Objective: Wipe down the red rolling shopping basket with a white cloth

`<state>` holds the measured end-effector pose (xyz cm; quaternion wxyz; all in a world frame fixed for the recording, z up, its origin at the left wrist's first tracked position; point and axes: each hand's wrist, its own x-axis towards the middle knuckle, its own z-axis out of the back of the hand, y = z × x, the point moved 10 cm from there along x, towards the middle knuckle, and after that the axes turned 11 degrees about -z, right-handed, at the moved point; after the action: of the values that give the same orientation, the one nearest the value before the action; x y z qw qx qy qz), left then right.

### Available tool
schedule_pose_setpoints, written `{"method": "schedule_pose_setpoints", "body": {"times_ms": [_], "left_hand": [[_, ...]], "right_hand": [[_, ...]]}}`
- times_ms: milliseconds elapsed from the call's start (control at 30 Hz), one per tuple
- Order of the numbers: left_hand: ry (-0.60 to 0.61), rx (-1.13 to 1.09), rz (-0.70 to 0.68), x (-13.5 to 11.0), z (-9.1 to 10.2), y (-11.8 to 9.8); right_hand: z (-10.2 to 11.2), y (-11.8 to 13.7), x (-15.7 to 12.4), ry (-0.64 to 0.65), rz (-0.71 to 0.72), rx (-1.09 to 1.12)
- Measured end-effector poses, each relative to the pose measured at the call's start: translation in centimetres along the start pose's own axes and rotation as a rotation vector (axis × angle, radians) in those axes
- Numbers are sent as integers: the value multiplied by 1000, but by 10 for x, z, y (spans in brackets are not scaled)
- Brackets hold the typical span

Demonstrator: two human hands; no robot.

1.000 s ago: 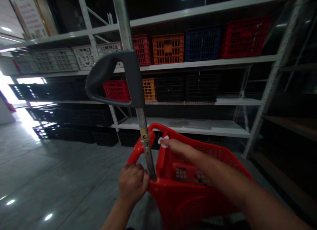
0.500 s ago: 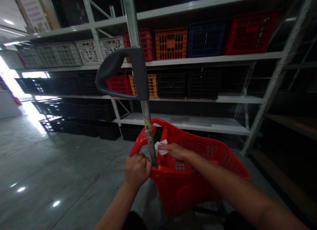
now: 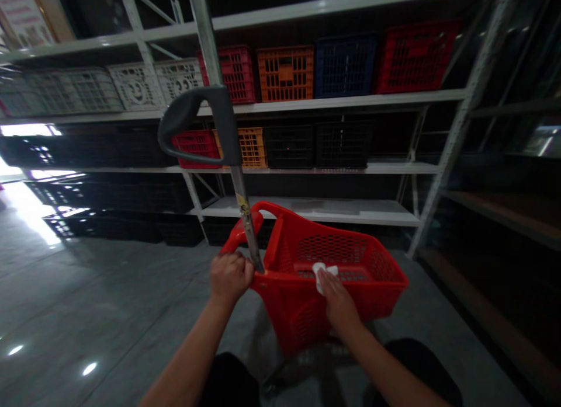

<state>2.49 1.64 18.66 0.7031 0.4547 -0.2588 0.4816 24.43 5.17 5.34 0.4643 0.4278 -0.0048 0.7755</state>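
A red plastic shopping basket (image 3: 372, 278) on wheels stands on the floor in front of me. Its metal pull rod rises to a grey handle (image 3: 193, 124). My left hand (image 3: 228, 277) is closed around the base of the rod at the basket's near left corner. My right hand (image 3: 335, 296) presses a small white cloth (image 3: 322, 274) against the basket's near rim, fingers closed on the cloth.
Metal shelving (image 3: 333, 100) runs across the back, holding red, orange, blue, white and black crates. More black crates (image 3: 109, 226) sit at floor level on the left. A second rack (image 3: 504, 202) stands at the right. The grey floor (image 3: 87, 313) is glossy.
My right hand with the cloth has moved from the basket's far left rim back to the near rim. The view has pulled back; my left hand stays on the rod.
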Motion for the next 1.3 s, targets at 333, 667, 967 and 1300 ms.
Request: {"method": "schedule_pose_setpoints", "body": {"times_ms": [333,667,967,1300], "left_hand": [[16,43,-11,10,-3,-12],[72,75,-29,13,-18,-8],[113,79,-13,18,-30,-12],[93,78,-7,26,-36,-14]], "right_hand": [[-19,96,40,-98,52,202],[9,-62,13,-69,-101,-2],[86,-249,-11,-156,-589,-158],[-16,-22,28,-123,-166,211]]}}
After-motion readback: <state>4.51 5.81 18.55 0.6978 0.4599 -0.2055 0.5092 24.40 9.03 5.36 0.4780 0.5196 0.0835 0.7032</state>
